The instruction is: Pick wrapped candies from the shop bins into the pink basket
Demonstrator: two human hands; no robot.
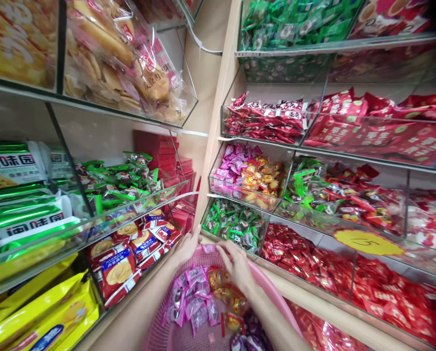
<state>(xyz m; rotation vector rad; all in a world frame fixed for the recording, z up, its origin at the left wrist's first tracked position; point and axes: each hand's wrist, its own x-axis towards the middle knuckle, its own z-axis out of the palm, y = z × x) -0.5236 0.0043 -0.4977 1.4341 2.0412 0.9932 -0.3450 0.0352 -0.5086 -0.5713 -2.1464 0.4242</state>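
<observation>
A pink plastic basket point(276, 297) is in front of me, below the corner where two shelf units meet. In it lie pink-wrapped candies point(196, 304), yellow-and-red wrapped candies point(236, 304) and several purple-and-white wrapped pieces point(252, 336). My left hand point(188, 245) is closed at the basket's far left rim, its fingers partly hidden. Over the far rim, my right hand point(236, 265) has its fingers bent round, with a small pink-wrapped candy point(208, 248) at the fingertips.
Clear-fronted bins line both sides. On the right are pink and yellow candies point(264, 178), green candies point(234, 226), red packets point(313, 258) and a yellow price tag point(367, 243). Blue-and-red biscuit packs point(117, 270) and yellow packs point(53, 312) stand left.
</observation>
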